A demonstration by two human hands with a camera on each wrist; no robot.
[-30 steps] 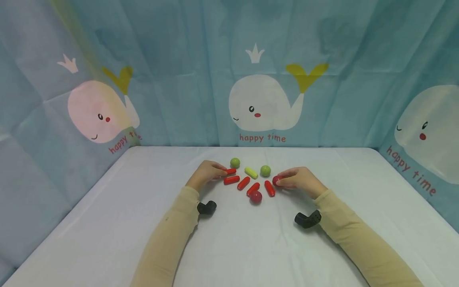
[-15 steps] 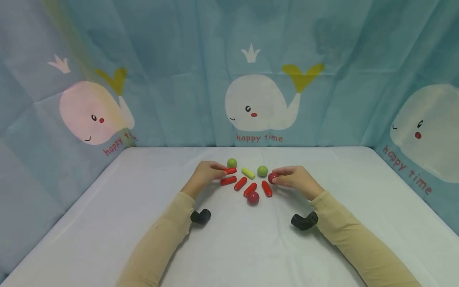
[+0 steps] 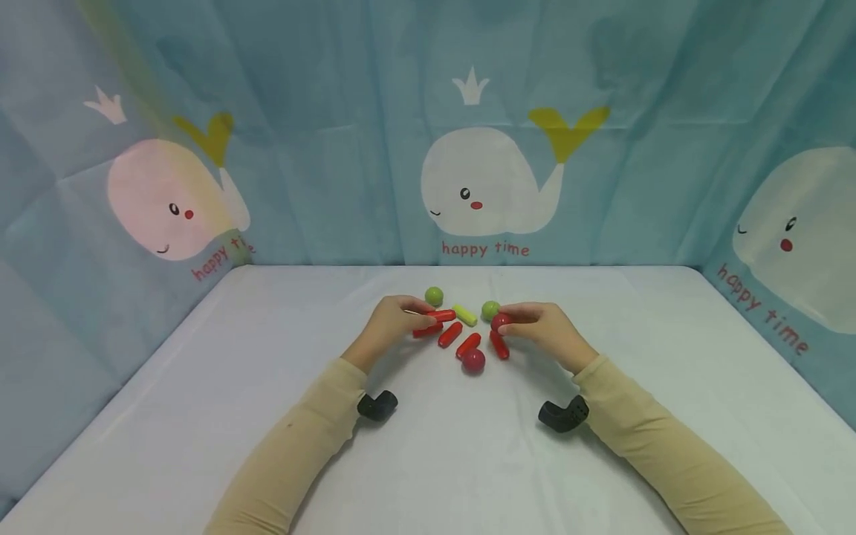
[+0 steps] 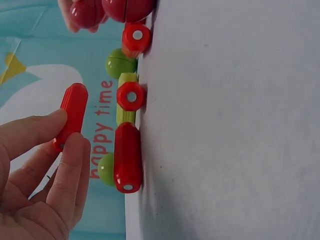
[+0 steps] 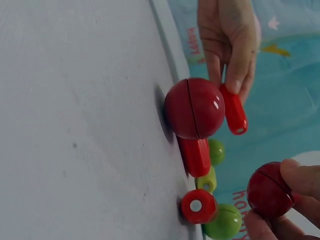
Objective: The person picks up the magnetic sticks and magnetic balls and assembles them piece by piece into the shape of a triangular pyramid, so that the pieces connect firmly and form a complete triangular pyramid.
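Note:
My left hand (image 3: 388, 328) pinches a red faceted magnetic rod (image 4: 75, 107) between thumb and fingers, raised above the table. My right hand (image 3: 551, 333) grips a dark red ball (image 5: 270, 192) with a seam round it, also held up. In the head view the rod and ball face each other across a gap. Below the left hand lies another red rod (image 3: 428, 331), partly covered by it. A further red rod (image 3: 498, 345) lies just under the right hand's ball. Pale metal dots show on the rod ends in the left wrist view.
Between the hands lie two red rods (image 3: 450, 334), a yellow-green rod (image 3: 464, 315) and, nearer me, a second red ball (image 3: 473, 361). Two green balls (image 3: 434, 296) sit farther back. A blue whale-print curtain (image 3: 348, 186) hangs behind the white table (image 3: 455, 461).
Bringing the red rod along, the left hand has shifted right. The right hand has carried its red ball leftward and up, narrowing the gap between them. The loose pieces keep their layout.

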